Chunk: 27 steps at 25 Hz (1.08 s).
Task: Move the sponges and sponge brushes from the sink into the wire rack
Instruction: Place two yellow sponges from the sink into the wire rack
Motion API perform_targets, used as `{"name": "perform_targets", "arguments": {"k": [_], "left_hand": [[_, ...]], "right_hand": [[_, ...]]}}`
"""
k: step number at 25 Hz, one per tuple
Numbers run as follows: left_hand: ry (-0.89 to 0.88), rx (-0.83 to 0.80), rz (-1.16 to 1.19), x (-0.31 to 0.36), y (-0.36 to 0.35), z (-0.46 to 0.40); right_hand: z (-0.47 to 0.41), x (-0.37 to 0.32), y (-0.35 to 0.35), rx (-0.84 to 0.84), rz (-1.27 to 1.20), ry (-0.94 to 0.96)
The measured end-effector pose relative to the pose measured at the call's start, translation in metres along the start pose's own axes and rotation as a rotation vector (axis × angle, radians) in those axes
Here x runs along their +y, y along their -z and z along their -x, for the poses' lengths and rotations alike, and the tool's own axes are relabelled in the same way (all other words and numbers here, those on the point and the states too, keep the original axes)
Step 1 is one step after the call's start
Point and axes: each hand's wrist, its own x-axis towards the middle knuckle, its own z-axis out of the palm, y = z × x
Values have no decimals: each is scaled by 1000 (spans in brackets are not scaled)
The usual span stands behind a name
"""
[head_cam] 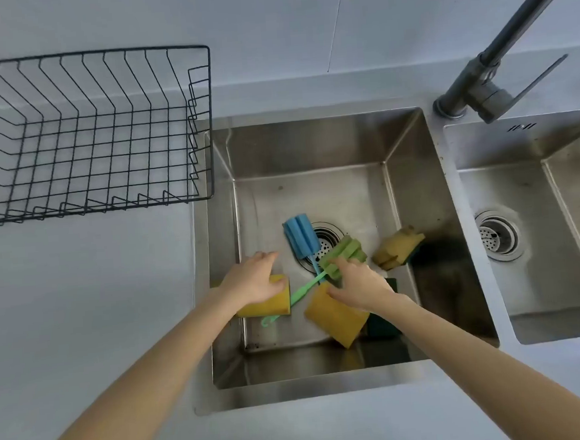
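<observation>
Inside the steel sink [311,149] lie a blue sponge brush [300,238], a green sponge brush [344,255] with a green handle, and three yellow sponges: one at the left [270,305], one in the front middle [335,319], one at the right [398,246]. My left hand [255,280] rests on top of the left yellow sponge, fingers spread, thumb along its edge. My right hand [360,282] reaches over the middle sponge, its fingertips on the green brush head. The black wire rack [86,131] stands on the counter to the left of the sink, with nothing in it.
A dark grey tap [479,93] stands at the back right between the two basins. A second steel basin [536,223] lies at the right. The drain [324,239] sits under the brush heads. Pale counter surrounds the sink.
</observation>
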Motion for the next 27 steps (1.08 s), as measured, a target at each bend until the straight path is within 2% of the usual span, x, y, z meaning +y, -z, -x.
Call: {"name": "perform_targets", "arguments": {"k": [12,16,22,27], "left_hand": [[59,-117,-85,-12,-32,-24],[50,-142,-111,-14,-39,-23],[40,-72,-83,-13,-46,-16],[93,43,151,-13,-39,-9]], "right_hand": [[-7,14,-28,-131,49,-91],[-7,16,-32,-122,31,-103],[-4,20,-29,-92,-67,-99],[4,24,-22,-23,-226,-140]]}}
